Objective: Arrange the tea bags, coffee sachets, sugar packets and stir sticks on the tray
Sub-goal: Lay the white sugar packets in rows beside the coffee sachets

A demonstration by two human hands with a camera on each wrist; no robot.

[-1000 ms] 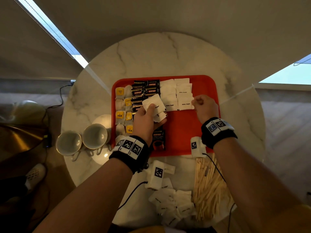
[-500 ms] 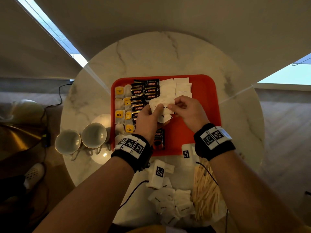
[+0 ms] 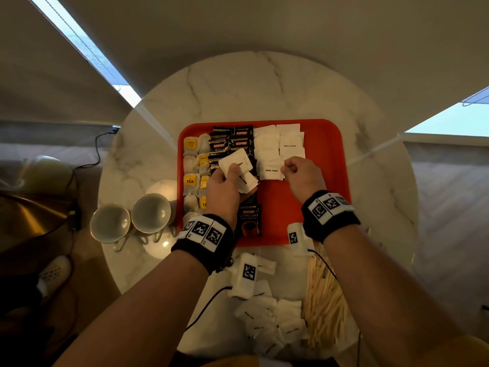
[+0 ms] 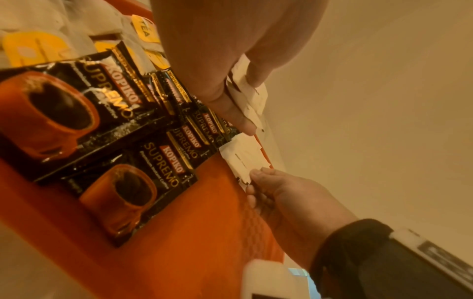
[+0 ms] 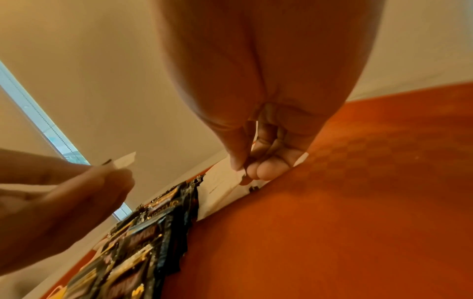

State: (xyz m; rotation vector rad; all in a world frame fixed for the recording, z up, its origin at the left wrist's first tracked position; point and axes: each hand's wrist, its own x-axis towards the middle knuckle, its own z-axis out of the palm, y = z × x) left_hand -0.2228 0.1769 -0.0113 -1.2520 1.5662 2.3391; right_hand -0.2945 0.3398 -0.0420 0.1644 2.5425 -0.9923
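Note:
On the red tray (image 3: pixel 322 181) lie a column of tea bags (image 3: pixel 191 181) at the left, black coffee sachets (image 3: pixel 240 133) beside them, and rows of white sugar packets (image 3: pixel 291 144). My left hand (image 3: pixel 232 170) holds a small stack of sugar packets (image 3: pixel 234 158) above the coffee sachets, the thumb on top. My right hand (image 3: pixel 287 169) pinches the right corner of one sugar packet (image 3: pixel 271 168) that lies at the near end of the sugar rows. The right wrist view shows that pinch (image 5: pixel 245 172) low on the tray. Stir sticks (image 3: pixel 322 300) lie in a heap on the table.
Loose sugar packets (image 3: pixel 267 319) lie on the round marble table (image 3: pixel 264 88) near its front edge, left of the stir sticks. Two cups (image 3: pixel 109 222) (image 3: pixel 151 212) stand left of the tray. The tray's right half shows bare red surface.
My right hand took one sugar packet from the stack in my left hand, carried it right and lowered it onto the tray at the end of the sugar rows. The left hand stayed in place.

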